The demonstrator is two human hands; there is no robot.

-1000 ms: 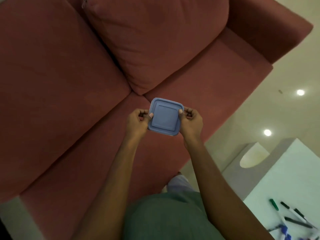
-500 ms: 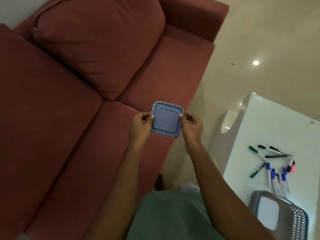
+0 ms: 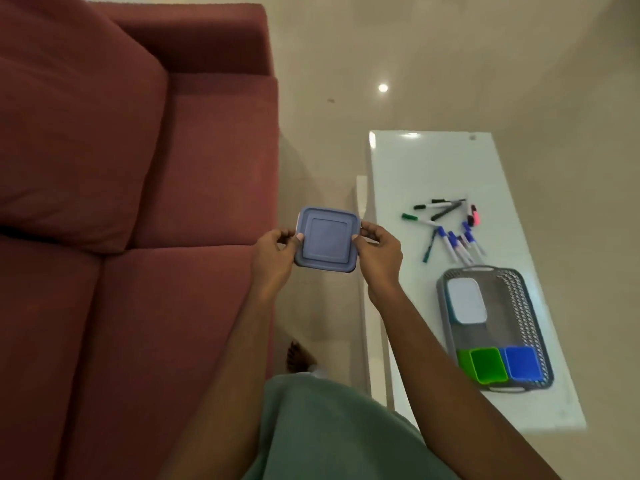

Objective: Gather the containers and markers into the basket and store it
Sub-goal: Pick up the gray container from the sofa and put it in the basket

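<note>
Both hands, left hand (image 3: 275, 252) and right hand (image 3: 379, 252), clamp fingers on the blue lidded container's (image 3: 326, 244) opposite edges, keeping it level for the grey basket (image 3: 531, 306).

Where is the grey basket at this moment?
In the head view, the grey basket sits on the white table at lower right, just nearer the person than the loose markers, and to the right of the right hand.
</note>
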